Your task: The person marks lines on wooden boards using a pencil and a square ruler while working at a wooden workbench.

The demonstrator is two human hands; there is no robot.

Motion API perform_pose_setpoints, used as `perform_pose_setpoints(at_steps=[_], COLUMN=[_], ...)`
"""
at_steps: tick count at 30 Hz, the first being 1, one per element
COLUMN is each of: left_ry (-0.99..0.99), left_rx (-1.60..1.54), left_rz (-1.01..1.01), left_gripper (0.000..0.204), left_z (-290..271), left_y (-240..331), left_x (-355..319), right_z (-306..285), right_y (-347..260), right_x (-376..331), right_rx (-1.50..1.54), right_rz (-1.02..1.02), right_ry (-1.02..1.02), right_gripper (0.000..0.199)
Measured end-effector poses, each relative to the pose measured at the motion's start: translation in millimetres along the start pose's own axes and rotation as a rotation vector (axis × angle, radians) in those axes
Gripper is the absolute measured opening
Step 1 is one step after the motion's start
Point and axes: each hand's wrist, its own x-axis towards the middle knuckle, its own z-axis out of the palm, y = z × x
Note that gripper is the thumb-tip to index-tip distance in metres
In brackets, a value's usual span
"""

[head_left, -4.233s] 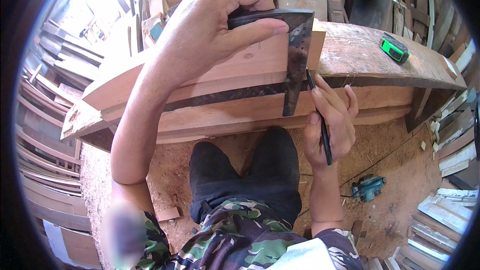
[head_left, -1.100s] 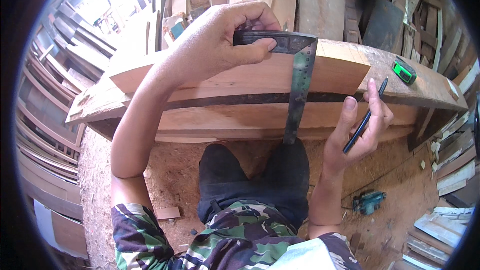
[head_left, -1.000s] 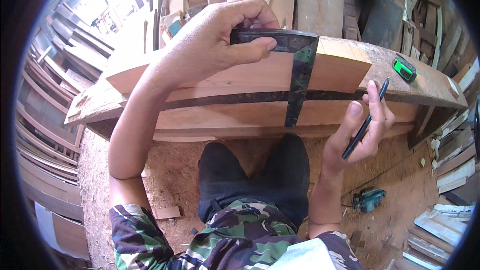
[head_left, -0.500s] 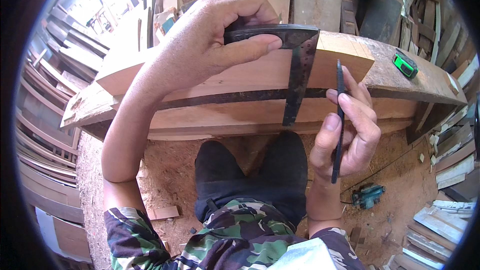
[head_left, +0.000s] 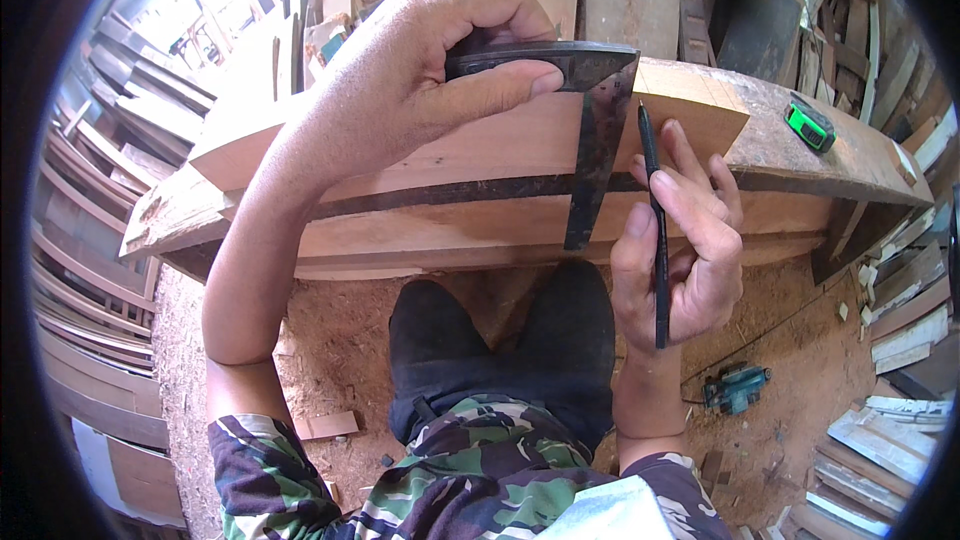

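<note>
My left hand grips the dark stock of a try square along the top of a wooden board. The square's blade hangs down across the board's near face and past its lower edge. Between the thumb and fingers of my right hand is a slim dark pencil, pointing up and away from me. Its tip is close to the board's upper edge, just right of the square; whether it touches cannot be made out. Thin pencil lines show on the board's top at the right.
The board lies on a wooden bench, where a green and black tape measure sits to the right. On the dusty floor stands a teal power tool, with a wood offcut at the left. Stacked planks line both sides.
My right hand has moved left and slightly up, bringing the pencil's tip nearer the square and the board's upper edge. My left hand and the square have shifted only slightly.
</note>
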Motion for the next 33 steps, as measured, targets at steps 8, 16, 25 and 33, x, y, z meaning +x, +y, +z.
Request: perform_pose_setpoints(at_steps=[8, 16, 25, 33], left_ry=[0.0, -0.008, -0.034, 0.013], left_rx=[0.022, 0.007, 0.043, 0.071], left_rz=[0.026, 0.01, 0.004, 0.101], left_gripper=[0.02, 0.021, 0.023, 0.023], left_z=[0, -1, -6, 1], left_y=[-2, -1, -1, 3], left_x=[1, 0, -1, 8], right_z=[1, -1, -5, -5], right_y=[-5, -5, -3, 4], right_x=[1, -3, -8, -10], right_rx=[-0.05, -0.084, 0.046, 0.078], right_rz=[0.037, 0.007, 0.049, 0.055], right_ry=[0.0, -0.021, -0.013, 0.028], right_gripper=[0.027, 0.025, 0.023, 0.023])
